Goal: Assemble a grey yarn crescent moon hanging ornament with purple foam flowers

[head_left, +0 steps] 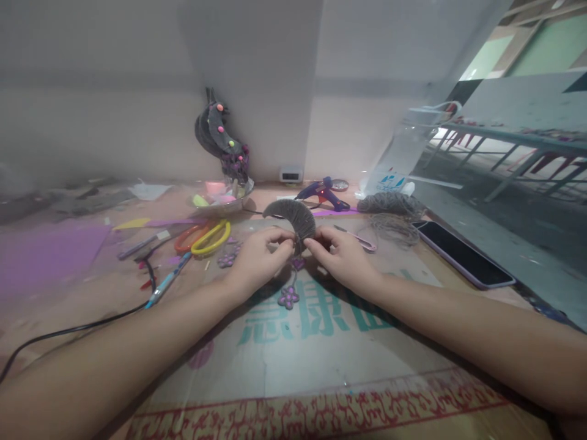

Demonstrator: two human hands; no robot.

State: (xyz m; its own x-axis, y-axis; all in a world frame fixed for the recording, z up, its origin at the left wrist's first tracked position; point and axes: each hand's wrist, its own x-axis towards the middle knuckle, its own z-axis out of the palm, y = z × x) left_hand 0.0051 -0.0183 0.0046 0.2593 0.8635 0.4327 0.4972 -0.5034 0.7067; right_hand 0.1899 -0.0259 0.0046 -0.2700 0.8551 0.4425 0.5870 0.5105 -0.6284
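Observation:
Between my two hands stands a grey yarn-wrapped crescent (298, 219), its curved tip pointing left. My left hand (263, 253) pinches its lower left side with thumb and forefinger. On the opposite edge, my right hand (342, 256) grips it the same way. Below the fingers hangs a small purple heart (298, 263), and under that a grey-and-purple flower (288, 297) on a thin strand. More flower pieces (228, 255) lie just left of my left hand. The exact spot where the strand joins the crescent is hidden by my fingers.
Behind sit a glue gun (324, 192), a bowl (224, 205) of coloured bits and a decorated grey crescent (222, 137). Orange-and-yellow-handled scissors (210, 238) and a pen (169, 280) lie left. Grey yarn (392, 205), a small cutter (360, 239) and a phone (463, 253) are right.

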